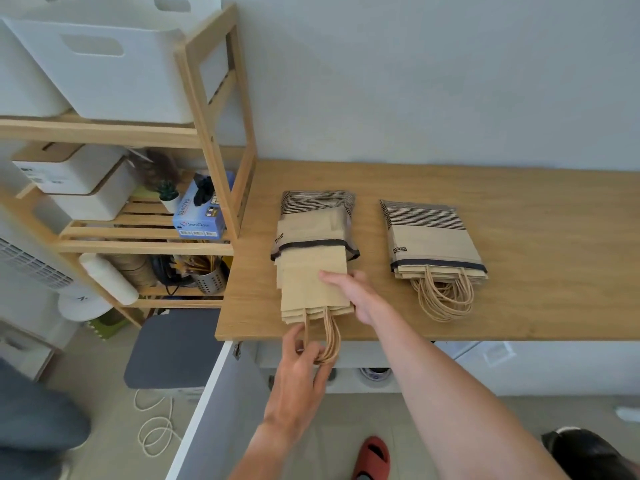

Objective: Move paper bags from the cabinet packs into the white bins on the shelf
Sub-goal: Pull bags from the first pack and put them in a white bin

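Fingers (pixel 304 355) curled round bag handles (pixel 329 341)

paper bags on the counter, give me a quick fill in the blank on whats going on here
1. The left hand grips the bags' twisted ____.
2. The right hand rests on the paper bags sliding out of the ____ pack of two.
3. The other pack lies on the wooden ____.
4. The white bins stand on the shelf's ____ tier.

Missing words: handles; left; counter; top
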`<state>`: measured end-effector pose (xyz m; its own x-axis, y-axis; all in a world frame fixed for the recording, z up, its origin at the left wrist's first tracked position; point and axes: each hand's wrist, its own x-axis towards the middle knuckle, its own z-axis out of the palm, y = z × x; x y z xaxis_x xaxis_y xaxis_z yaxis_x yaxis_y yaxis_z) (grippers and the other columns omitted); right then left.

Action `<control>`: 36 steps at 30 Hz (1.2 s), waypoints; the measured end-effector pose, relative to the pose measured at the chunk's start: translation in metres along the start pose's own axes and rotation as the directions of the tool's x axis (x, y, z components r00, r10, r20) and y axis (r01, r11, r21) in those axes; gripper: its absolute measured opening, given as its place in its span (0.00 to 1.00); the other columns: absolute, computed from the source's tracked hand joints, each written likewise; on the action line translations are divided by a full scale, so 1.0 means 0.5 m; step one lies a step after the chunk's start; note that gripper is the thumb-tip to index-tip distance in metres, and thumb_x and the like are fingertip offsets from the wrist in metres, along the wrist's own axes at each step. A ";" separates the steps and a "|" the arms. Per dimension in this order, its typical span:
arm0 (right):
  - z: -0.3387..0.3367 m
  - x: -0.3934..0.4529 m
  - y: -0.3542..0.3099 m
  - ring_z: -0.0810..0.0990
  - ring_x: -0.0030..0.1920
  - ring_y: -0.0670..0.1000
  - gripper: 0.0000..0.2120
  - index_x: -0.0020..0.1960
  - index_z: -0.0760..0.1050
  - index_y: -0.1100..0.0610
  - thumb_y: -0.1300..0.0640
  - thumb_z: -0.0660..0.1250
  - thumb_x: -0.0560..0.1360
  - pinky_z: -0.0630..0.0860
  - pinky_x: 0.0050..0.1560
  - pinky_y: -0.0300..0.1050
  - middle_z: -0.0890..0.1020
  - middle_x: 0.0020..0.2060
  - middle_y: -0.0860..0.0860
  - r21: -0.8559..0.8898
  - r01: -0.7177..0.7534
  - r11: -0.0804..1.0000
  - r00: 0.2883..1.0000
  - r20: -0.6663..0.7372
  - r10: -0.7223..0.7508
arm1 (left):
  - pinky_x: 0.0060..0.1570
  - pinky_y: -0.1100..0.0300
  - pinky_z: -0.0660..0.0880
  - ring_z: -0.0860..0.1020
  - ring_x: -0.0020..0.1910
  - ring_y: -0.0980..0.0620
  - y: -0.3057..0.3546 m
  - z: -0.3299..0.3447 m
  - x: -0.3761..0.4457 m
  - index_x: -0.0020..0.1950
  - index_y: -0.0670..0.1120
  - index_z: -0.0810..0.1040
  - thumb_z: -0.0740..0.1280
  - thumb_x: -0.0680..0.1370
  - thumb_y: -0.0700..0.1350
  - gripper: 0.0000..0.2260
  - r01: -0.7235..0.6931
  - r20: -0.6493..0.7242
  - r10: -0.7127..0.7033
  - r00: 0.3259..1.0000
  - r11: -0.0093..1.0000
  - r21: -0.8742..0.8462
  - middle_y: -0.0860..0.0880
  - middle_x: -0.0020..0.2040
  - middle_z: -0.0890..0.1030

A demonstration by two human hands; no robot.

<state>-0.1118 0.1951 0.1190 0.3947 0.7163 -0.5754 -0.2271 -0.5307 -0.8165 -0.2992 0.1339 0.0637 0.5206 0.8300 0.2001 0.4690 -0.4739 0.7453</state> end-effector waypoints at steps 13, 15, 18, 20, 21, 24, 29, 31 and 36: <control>-0.089 -0.076 0.036 0.81 0.57 0.54 0.34 0.62 0.73 0.55 0.55 0.84 0.60 0.74 0.65 0.59 0.83 0.55 0.52 -0.038 -0.013 0.999 0.998 0.066 0.015 | 0.45 0.63 0.69 0.76 0.49 0.47 0.054 -0.012 0.027 0.51 0.45 0.73 0.60 0.76 0.32 0.10 0.454 -0.132 -0.592 0.795 0.726 -0.517 0.47 0.49 0.77; -0.117 -0.074 0.040 0.81 0.58 0.56 0.47 0.64 0.73 0.55 0.49 0.87 0.49 0.74 0.65 0.63 0.84 0.57 0.52 -0.043 -0.020 0.999 0.998 0.062 0.023 | 0.51 0.58 0.69 0.75 0.52 0.48 0.068 -0.006 0.062 0.54 0.45 0.72 0.58 0.82 0.39 0.05 0.574 -0.005 -0.676 0.737 0.630 -0.523 0.51 0.49 0.76; -0.157 -0.083 0.034 0.84 0.55 0.55 0.41 0.63 0.76 0.55 0.53 0.86 0.53 0.79 0.58 0.59 0.86 0.54 0.52 -0.069 -0.036 0.997 0.997 0.066 0.040 | 0.59 0.53 0.72 0.74 0.56 0.49 0.066 0.005 0.111 0.61 0.46 0.71 0.56 0.84 0.44 0.09 0.600 0.073 -0.662 0.746 0.620 -0.505 0.53 0.52 0.75; -0.182 -0.099 0.024 0.84 0.55 0.54 0.29 0.62 0.77 0.56 0.60 0.81 0.64 0.80 0.56 0.54 0.86 0.53 0.51 -0.075 -0.001 0.997 0.999 0.033 0.004 | 0.64 0.51 0.72 0.75 0.59 0.48 0.058 0.008 0.146 0.63 0.47 0.71 0.56 0.82 0.35 0.13 0.579 0.086 -0.625 0.776 0.651 -0.491 0.52 0.57 0.74; -0.197 -0.099 0.024 0.84 0.54 0.53 0.25 0.62 0.78 0.57 0.62 0.80 0.66 0.80 0.54 0.51 0.86 0.52 0.51 -0.075 0.027 0.997 1.000 -0.003 -0.028 | 0.64 0.49 0.73 0.77 0.59 0.47 0.051 0.011 0.164 0.62 0.48 0.71 0.56 0.80 0.31 0.16 0.580 0.100 -0.619 0.779 0.650 -0.491 0.52 0.58 0.74; -0.230 -0.092 0.022 0.83 0.52 0.50 0.20 0.59 0.78 0.56 0.66 0.77 0.69 0.78 0.48 0.44 0.85 0.53 0.51 -0.128 0.093 0.987 0.984 -0.142 -0.111 | 0.57 0.49 0.78 0.79 0.56 0.44 0.037 0.014 0.215 0.62 0.45 0.71 0.56 0.78 0.27 0.18 0.606 0.162 -0.632 0.758 0.589 -0.535 0.49 0.62 0.72; -0.201 -0.085 0.019 0.80 0.44 0.49 0.20 0.58 0.69 0.53 0.58 0.74 0.70 0.77 0.41 0.47 0.80 0.46 0.46 -0.635 0.003 0.772 0.913 -0.314 -0.262 | 0.49 0.49 0.81 0.80 0.45 0.47 0.034 0.010 0.274 0.51 0.45 0.70 0.57 0.80 0.29 0.12 0.566 0.079 -0.641 0.763 0.605 -0.560 0.45 0.57 0.74; -0.162 -0.097 0.018 0.78 0.37 0.47 0.19 0.61 0.66 0.55 0.61 0.70 0.74 0.70 0.29 0.42 0.78 0.41 0.47 -0.814 -0.012 0.581 0.867 -0.298 -0.400 | 0.41 0.53 0.81 0.81 0.46 0.43 0.044 0.005 0.269 0.50 0.48 0.70 0.61 0.82 0.39 0.05 0.557 0.001 -0.626 0.780 0.694 -0.457 0.45 0.50 0.77; -0.079 -0.097 0.004 0.84 0.42 0.56 0.15 0.61 0.63 0.58 0.58 0.66 0.79 0.78 0.35 0.47 0.82 0.46 0.54 -0.889 0.099 0.447 0.840 -0.166 -0.517 | 0.45 0.57 0.79 0.81 0.46 0.48 0.056 0.035 0.217 0.49 0.50 0.73 0.65 0.80 0.51 0.06 0.474 0.103 -0.464 0.880 0.839 -0.268 0.45 0.46 0.82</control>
<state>-0.0964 0.1414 0.1472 0.5970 0.8005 -0.0535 0.7289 -0.5690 -0.3808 -0.2174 0.2056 0.0951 0.3135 0.9200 -0.2352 0.4486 0.0748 0.8906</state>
